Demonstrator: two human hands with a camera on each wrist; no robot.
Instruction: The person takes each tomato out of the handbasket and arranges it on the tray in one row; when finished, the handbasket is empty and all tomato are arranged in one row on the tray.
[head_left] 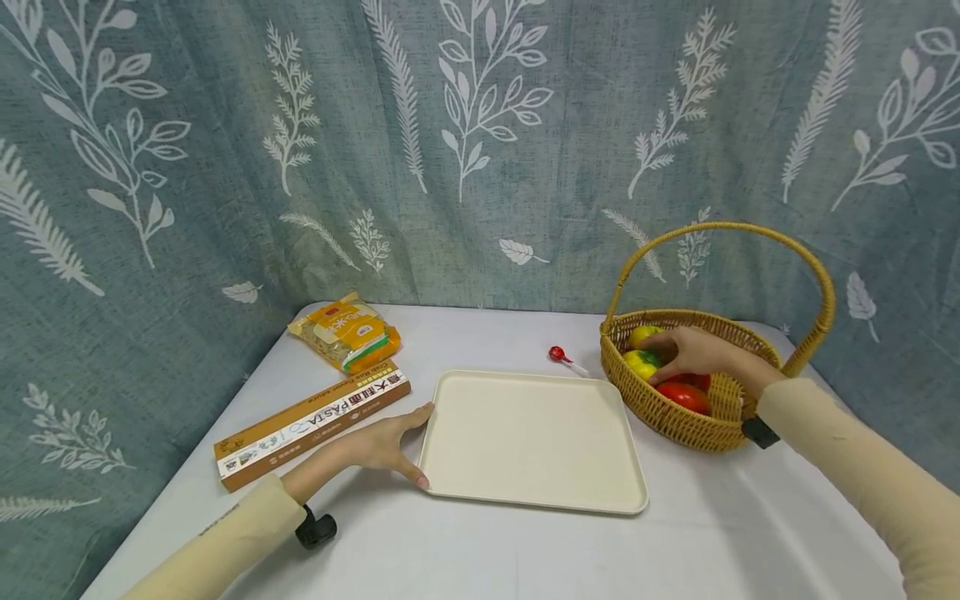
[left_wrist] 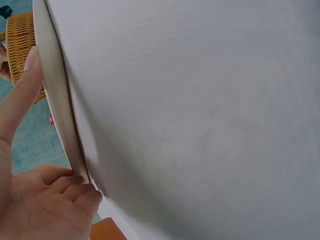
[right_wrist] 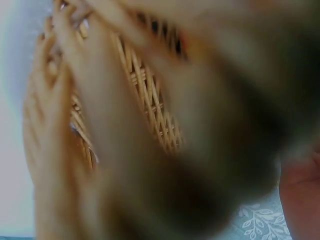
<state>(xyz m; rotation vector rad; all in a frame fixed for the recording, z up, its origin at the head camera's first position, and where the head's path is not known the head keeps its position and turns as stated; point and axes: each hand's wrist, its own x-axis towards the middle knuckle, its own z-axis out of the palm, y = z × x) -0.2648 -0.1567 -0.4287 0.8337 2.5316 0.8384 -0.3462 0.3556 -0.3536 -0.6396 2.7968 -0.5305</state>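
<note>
A cream rectangular tray [head_left: 532, 442] lies on the table. My left hand [head_left: 386, 446] touches its left side, thumb near the front corner and fingers further back on the rim; the left wrist view shows the hand [left_wrist: 50, 200] against the tray's edge [left_wrist: 60, 95]. Inside the wicker basket [head_left: 675, 429] my right hand [head_left: 693, 350] has thumb and fingers around a yellow bell pepper [head_left: 640, 364] with a green top. Another yellow item [head_left: 643, 335] and a red, tomato-like item [head_left: 684, 398] lie beside it. Blurred wicker hides most of the grip in the right wrist view.
A red-topped lollipop [head_left: 557, 354] lies behind the tray. At the left are a long pasta box [head_left: 311, 425] and an orange food packet [head_left: 348, 333]. The basket's tall handle [head_left: 720, 226] arches over the right forearm. A patterned curtain [head_left: 480, 167] stands behind the table.
</note>
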